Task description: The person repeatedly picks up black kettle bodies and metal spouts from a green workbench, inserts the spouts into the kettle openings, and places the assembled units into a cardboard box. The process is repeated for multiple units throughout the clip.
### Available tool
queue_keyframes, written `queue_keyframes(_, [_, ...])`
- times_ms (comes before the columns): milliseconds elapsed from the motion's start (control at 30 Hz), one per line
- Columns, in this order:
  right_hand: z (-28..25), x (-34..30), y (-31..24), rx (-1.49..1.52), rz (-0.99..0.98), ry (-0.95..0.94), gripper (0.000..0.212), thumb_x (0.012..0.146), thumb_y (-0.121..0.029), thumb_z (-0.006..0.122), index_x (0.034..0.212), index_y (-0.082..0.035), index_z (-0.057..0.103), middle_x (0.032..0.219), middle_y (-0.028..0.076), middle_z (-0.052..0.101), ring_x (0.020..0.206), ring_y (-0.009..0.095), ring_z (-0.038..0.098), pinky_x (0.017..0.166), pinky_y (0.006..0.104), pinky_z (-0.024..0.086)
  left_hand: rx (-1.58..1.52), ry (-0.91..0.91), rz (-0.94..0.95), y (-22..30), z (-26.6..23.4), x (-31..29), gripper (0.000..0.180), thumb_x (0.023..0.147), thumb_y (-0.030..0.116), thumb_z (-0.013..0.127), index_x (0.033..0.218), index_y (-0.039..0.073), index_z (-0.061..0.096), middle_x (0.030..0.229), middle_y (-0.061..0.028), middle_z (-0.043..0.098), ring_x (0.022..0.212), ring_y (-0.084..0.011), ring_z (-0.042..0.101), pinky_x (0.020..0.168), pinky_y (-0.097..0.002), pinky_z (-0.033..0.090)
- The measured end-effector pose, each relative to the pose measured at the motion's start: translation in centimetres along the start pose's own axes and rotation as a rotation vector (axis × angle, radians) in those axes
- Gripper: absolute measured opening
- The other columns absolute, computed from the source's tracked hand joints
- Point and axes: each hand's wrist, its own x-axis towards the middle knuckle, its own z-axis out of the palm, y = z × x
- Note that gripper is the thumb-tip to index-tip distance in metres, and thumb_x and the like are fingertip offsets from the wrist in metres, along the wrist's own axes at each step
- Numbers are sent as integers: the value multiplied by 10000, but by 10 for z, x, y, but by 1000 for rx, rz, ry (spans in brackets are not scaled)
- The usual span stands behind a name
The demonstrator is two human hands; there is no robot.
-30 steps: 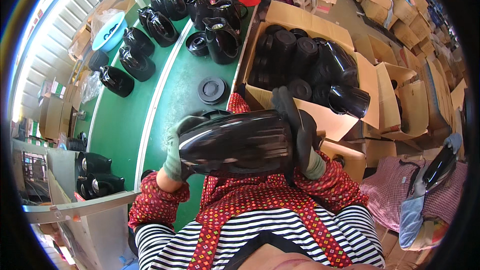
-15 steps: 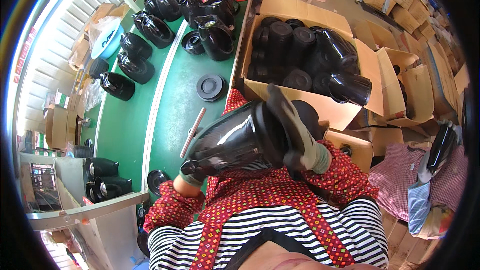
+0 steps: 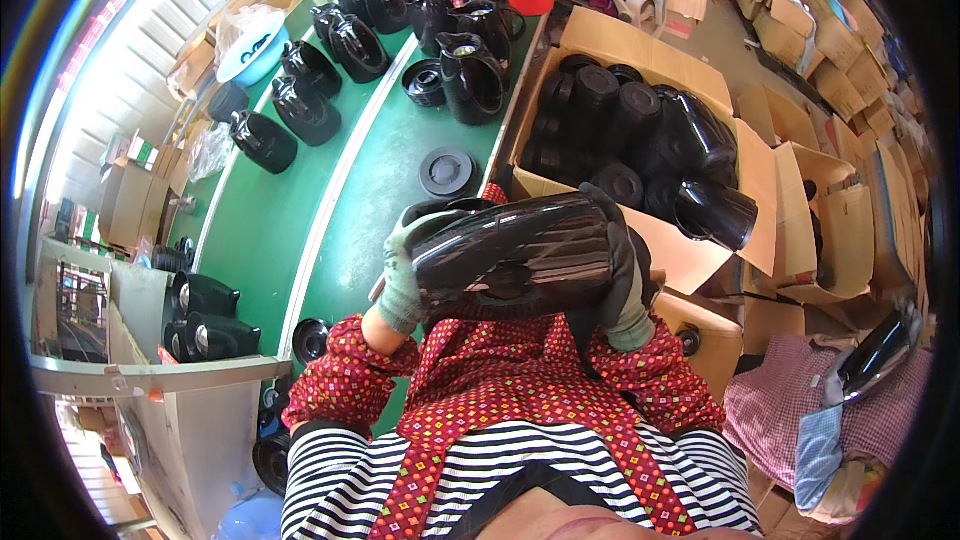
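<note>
A glossy black jug body [image 3: 520,255] lies on its side in front of my chest, nearly level, its long side across me. My left hand [image 3: 400,270], in a pale green work glove, grips its left end. My right hand [image 3: 625,290], in a glove with a dark palm, closes round its right end. Fingers of both hands are partly hidden by the body. Just beyond it, a round black lid [image 3: 447,173] lies on the green table [image 3: 345,250]. A black jug [image 3: 470,80] stands farther back, beside a black ring-shaped part [image 3: 424,83].
An open carton [image 3: 590,185] full of black jug bodies and bases stands to the right. More black jugs [image 3: 305,105] line the table's left side, near a blue basin [image 3: 252,48]. At far right a person's hand [image 3: 835,385] holds another black body [image 3: 880,355].
The jug body has turned from a slant to nearly level. My right hand has moved from a raised pose onto its right end; my left hand has come up round the other end.
</note>
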Motion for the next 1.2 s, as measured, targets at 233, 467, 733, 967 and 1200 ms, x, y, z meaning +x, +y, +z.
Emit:
queue_keyframes(233, [-58,41,-45,-748,38,-265,384,1100,-146,454,1419,-22,627,1307,93,694,1188,182,662,1060,355,530,598,-75,116,-84,12,-46,749,765,153,880,1438,8,586,1394,-207,609,1234,-336,645,1111,-428,488])
queue_keyframes(467, [-84,75,15,-1130,476,-562,470,999,-444,630,1267,-73,737,1197,139,752,1026,251,725,921,393,568,1003,-217,268,-36,-66,-44,1007,676,160,906,1573,78,456,1559,-248,455,1470,-439,422,1228,-503,362])
queue_keyframes(733, [-50,104,45,-1431,173,-682,419,1036,-444,526,1170,-112,743,1128,213,743,1073,429,695,936,512,534,1284,-16,-134,-86,-185,-44,774,928,149,752,1622,241,421,1299,-255,654,1136,-440,676,968,-477,559])
queue_keyframes(967, [-13,96,22,-1276,-40,-474,408,954,-159,701,1358,-103,703,1380,193,663,1257,390,630,1092,461,480,706,79,-97,-4,-89,4,504,968,-29,698,1463,-16,609,1337,-144,713,947,-133,656,821,-300,539])
queue_keyframes(1200, [-9,169,4,-1280,-397,-723,410,911,-257,606,1243,-57,739,1172,141,719,1123,410,625,1137,530,395,706,-477,-73,83,6,68,725,849,99,806,1514,-21,543,1132,-216,706,872,-298,730,826,-336,573])
